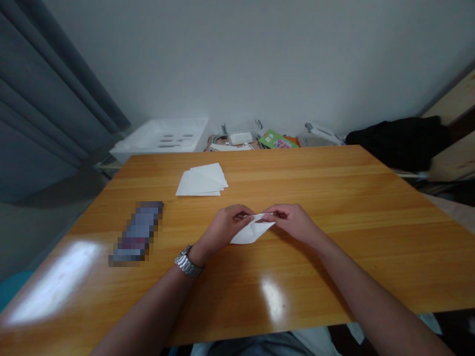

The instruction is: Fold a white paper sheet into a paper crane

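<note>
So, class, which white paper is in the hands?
The folded paper, pinched between the left hand and right hand; the paper stack lies untouched farther back.

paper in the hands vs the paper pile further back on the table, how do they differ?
The held paper is pinched by left hand and right hand; the paper pile lies untouched. The held paper is one piece, folded to a point; the paper pile is several sheets, fanned flat. Both are white, on the table.
</note>
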`<state>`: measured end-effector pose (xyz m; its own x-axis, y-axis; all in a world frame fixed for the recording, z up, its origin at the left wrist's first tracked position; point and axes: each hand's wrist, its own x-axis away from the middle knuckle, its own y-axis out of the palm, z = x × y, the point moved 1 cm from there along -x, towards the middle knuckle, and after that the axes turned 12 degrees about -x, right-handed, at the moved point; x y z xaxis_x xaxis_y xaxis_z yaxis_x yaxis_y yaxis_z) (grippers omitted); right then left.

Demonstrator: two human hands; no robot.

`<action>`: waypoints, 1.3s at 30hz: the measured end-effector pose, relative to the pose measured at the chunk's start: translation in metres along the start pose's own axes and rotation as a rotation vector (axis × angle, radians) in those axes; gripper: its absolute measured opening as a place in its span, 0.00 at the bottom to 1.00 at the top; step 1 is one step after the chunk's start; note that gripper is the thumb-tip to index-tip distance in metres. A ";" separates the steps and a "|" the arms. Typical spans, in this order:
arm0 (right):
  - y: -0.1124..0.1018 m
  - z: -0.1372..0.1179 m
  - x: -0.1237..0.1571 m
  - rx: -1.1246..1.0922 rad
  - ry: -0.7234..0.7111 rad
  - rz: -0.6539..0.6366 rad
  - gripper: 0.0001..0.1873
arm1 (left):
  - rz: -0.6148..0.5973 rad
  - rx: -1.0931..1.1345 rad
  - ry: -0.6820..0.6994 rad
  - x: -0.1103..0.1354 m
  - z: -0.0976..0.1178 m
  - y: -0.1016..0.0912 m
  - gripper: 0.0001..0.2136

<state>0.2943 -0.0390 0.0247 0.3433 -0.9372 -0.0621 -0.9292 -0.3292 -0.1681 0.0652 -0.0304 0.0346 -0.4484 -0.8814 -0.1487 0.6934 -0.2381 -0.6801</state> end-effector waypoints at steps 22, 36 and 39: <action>0.015 -0.002 0.000 -0.317 0.083 -0.055 0.28 | 0.151 0.281 -0.162 -0.004 -0.015 0.011 0.11; 0.031 0.003 0.000 -0.349 0.148 0.089 0.23 | 0.136 0.511 -0.286 -0.004 -0.013 0.025 0.15; 0.024 0.002 -0.001 -0.283 0.134 0.123 0.18 | 0.177 0.414 -0.248 -0.003 -0.007 0.021 0.15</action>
<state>0.2722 -0.0455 0.0186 0.2228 -0.9725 0.0681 -0.9701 -0.2143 0.1139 0.0772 -0.0298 0.0155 -0.1913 -0.9812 -0.0272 0.9344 -0.1735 -0.3113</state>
